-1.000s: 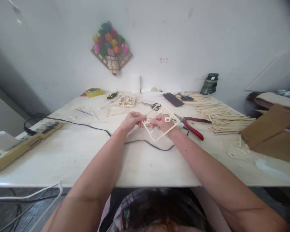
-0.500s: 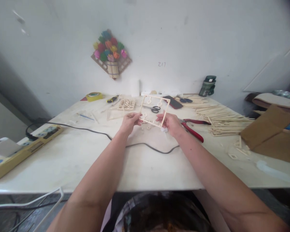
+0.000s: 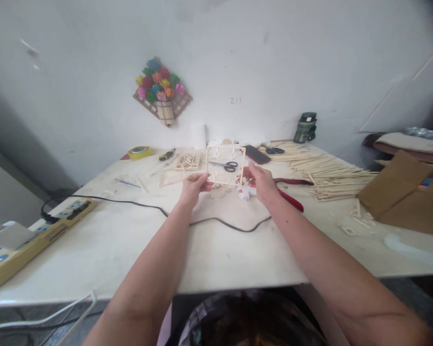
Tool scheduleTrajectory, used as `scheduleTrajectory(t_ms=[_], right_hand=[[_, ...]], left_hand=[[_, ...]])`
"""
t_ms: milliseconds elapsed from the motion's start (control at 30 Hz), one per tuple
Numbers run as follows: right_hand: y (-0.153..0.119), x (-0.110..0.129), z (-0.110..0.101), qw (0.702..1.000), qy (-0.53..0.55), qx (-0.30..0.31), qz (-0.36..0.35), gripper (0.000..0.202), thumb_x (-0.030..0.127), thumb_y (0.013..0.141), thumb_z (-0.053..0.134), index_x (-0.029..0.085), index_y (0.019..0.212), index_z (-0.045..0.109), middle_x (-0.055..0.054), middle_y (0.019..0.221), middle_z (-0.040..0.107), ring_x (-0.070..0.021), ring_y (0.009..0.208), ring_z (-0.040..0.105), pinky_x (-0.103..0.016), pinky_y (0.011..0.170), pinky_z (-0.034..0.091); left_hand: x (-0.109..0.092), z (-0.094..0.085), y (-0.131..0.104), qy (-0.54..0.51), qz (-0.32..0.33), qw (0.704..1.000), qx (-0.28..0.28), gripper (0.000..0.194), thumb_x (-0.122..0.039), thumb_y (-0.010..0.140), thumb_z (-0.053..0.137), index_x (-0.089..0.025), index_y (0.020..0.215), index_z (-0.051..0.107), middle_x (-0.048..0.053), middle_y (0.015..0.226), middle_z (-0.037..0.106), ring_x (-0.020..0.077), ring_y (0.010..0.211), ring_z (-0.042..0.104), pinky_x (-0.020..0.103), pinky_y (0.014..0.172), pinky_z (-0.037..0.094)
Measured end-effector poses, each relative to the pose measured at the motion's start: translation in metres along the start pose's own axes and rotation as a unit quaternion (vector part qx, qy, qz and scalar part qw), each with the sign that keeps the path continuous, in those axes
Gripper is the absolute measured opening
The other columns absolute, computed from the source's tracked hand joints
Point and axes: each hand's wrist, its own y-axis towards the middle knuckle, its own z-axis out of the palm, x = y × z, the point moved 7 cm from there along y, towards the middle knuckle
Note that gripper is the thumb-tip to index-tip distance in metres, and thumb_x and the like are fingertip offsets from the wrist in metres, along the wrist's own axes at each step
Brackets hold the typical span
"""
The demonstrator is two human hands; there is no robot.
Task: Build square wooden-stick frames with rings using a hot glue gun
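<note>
A thin pale wooden stick frame point(image 3: 226, 146), with small diamond-shaped pieces inside its edges, is held up above the table in front of me. My left hand point(image 3: 193, 189) pinches its lower left corner. At its lower right side my right hand point(image 3: 262, 181) grips it, some fingers hidden behind. Below lie small wooden bits point(image 3: 222, 195) and a crumpled white scrap point(image 3: 244, 193). Black-handled scissors point(image 3: 231, 166) show through the frame. Red-handled pliers point(image 3: 291, 199) lie partly hidden beside my right hand.
A black cable point(image 3: 216, 219) crosses the table from a yellow power strip point(image 3: 50, 233). Wooden sticks point(image 3: 332, 175) spread at the right near a cardboard box point(image 3: 400, 192). Farther back are yellow tape point(image 3: 140, 153), a box cutter point(image 3: 167, 154) and a finished-looking lattice piece point(image 3: 187, 162).
The frame has shifted slightly left and turned from a tilt to nearly level and upright. Both hands still hold it; the camera view has shifted a little.
</note>
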Motion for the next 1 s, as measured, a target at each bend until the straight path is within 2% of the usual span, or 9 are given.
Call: scheduleTrajectory(t_ms=[167, 300, 500, 667, 800, 1000], right_hand=[[0.002, -0.001, 0.001, 0.999, -0.038, 0.012, -0.003, 0.028, 0.038, 0.055, 0.070, 0.013, 0.062, 0.062, 0.003, 0.047, 0.052, -0.0048, 0.040, 0.039, -0.019, 0.038, 0.029], [0.003, -0.003, 0.002, 0.999, -0.044, 0.026, 0.003, 0.026, 0.034, 0.051, 0.072, 0.012, 0.062, 0.062, 0.004, 0.045, 0.052, -0.0043, 0.038, 0.037, -0.020, 0.039, 0.030], [0.003, -0.004, -0.001, 0.999, -0.046, 0.003, 0.012, 0.026, 0.034, 0.051, 0.071, 0.012, 0.062, 0.063, 0.004, 0.044, 0.051, -0.0050, 0.038, 0.036, -0.021, 0.038, 0.028], [0.003, -0.004, -0.001, 0.998, -0.055, -0.009, 0.010, 0.024, 0.034, 0.052, 0.069, 0.013, 0.060, 0.061, 0.004, 0.043, 0.050, -0.0051, 0.037, 0.035, -0.021, 0.038, 0.028], [0.004, -0.004, -0.004, 0.998, -0.057, -0.017, 0.003, 0.021, 0.033, 0.054, 0.068, 0.014, 0.060, 0.061, 0.005, 0.042, 0.049, -0.0055, 0.036, 0.036, -0.021, 0.037, 0.028], [0.004, -0.003, -0.004, 0.997, -0.078, -0.016, 0.002, 0.023, 0.034, 0.054, 0.068, 0.013, 0.061, 0.061, 0.006, 0.041, 0.045, -0.0058, 0.037, 0.037, -0.021, 0.038, 0.028]], left_hand=[[0.001, 0.000, 0.000, 0.010, -0.006, 1.000, -0.009, 0.038, -0.039, 0.058, 0.071, -0.009, 0.079, 0.061, 0.003, 0.056, 0.062, 0.0106, 0.045, 0.056, 0.024, 0.048, 0.048], [0.001, 0.000, 0.000, 0.007, -0.002, 1.000, -0.008, 0.039, -0.040, 0.058, 0.071, -0.009, 0.079, 0.061, 0.003, 0.055, 0.062, 0.0101, 0.044, 0.055, 0.024, 0.049, 0.048], [-0.002, 0.004, -0.001, -0.008, 0.004, 1.000, 0.010, 0.043, -0.046, 0.064, 0.064, -0.008, 0.084, 0.062, 0.005, 0.057, 0.063, 0.0098, 0.045, 0.055, 0.024, 0.050, 0.049], [-0.003, 0.013, -0.006, 0.003, -0.013, 0.998, 0.064, 0.038, -0.041, 0.063, 0.067, -0.009, 0.081, 0.063, 0.006, 0.063, 0.065, 0.0097, 0.048, 0.056, 0.024, 0.053, 0.049], [-0.001, 0.016, -0.008, 0.015, -0.025, 0.996, 0.089, 0.030, -0.036, 0.062, 0.069, -0.009, 0.074, 0.063, 0.006, 0.065, 0.065, 0.0099, 0.049, 0.057, 0.022, 0.052, 0.048], [-0.002, 0.018, -0.009, 0.039, -0.020, 0.993, 0.105, 0.027, -0.035, 0.062, 0.069, -0.009, 0.064, 0.060, 0.007, 0.064, 0.066, 0.0103, 0.047, 0.056, 0.023, 0.049, 0.047]])
